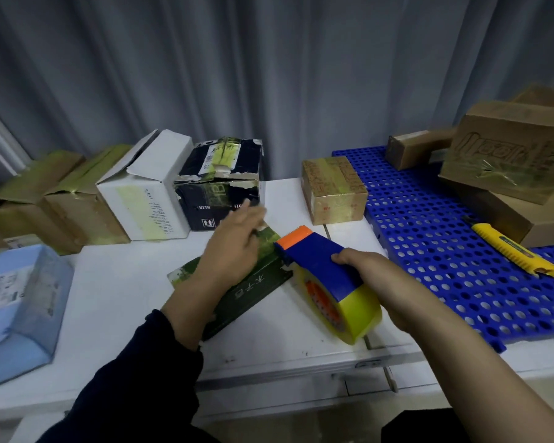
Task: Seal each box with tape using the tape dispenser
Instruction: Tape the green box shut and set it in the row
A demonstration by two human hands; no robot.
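One green box (pixel 256 290) under left grip (pixel 234 249); right grip (pixel 376 278) holds dispenser (pixel 320 266)

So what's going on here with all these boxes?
A person is taping up boxes at a white table. Their right hand grips a blue tape dispenser with a yellow roll, its orange end at the edge of a flat green box. The left hand lies open over that box, seemingly steadying it. More boxes stand along the back, and a yellow knife lies on a blue mat to the right.
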